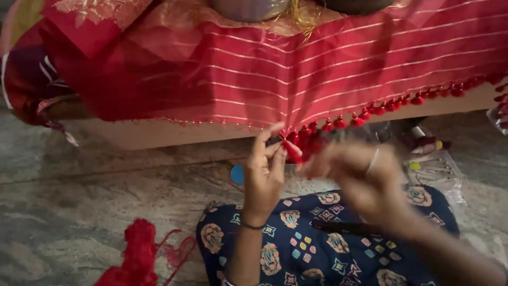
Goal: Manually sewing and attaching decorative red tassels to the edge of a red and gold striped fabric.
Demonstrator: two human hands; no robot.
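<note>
From my remote seat I make out one package: a clear plastic packet [435, 170] lying on the stone floor at the right, just beyond the blurred right hand and beside the patterned blue cloth. It is flat and crinkled, see-through with pale glints (its contents are too blurred for me to tell). I see no labels, signs or screens anywhere in view.

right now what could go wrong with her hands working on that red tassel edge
The left hand pinches the red fabric edge while the right hand is motion-blurred, so a fast pull could slip the pinch. The loose red thread pile on the floor may tangle.
</note>
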